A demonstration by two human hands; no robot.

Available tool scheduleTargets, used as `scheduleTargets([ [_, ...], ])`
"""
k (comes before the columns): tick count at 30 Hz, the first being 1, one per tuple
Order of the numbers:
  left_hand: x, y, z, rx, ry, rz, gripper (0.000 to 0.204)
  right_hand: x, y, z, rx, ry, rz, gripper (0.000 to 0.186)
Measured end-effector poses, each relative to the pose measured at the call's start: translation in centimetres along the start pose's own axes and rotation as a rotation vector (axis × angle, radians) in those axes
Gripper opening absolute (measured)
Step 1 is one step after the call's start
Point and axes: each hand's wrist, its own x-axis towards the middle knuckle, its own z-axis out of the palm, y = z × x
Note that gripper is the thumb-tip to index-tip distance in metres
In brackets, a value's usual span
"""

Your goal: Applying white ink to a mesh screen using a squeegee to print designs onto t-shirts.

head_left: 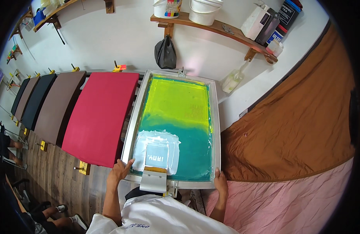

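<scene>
A screen-printing frame (pixel 218 128) with a silver metal border lies in front of me. Its mesh is green-yellow at the far end and teal nearer me, and pale ink surrounds a small window with lettering. A squeegee (pixel 153 181) with a grey metal handle and an amber blade rests over the near edge, left of the middle, touched by neither hand. My left hand (pixel 121 169) grips the frame's near left corner, thumb along the rim. At the near right corner, my right hand (pixel 221 182) closes on the border, its fingers partly hidden underneath.
Left of the frame is a red fabric-covered board (pixel 102 117), with several dark and brown boards beyond. A wall shelf (pixel 219 29) holds buckets and bottles; a black bag (pixel 165 53) hangs below. Brown cloth (pixel 293 124) drapes at right. Other people's legs (pixel 66 220) show lower left.
</scene>
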Motion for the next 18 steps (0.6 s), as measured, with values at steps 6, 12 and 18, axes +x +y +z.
scheduleTargets([
  [6, 1.2, -2.2, 1.7, 0.086, 0.047, 0.140, 0.103, 0.1, 0.2, 0.0, 0.005, -0.012, 0.012, 0.071],
  [12, -0.8, 0.3, -0.5, 0.013, 0.003, -0.004, 0.105, 0.2, 0.5, 0.1, 0.010, -0.025, 0.008, 0.072],
  [18, -0.9, 0.3, -0.4, 0.025, 0.004, 0.000, 0.104, 0.4, 1.1, 0.5, 0.016, 0.007, -0.016, 0.071],
])
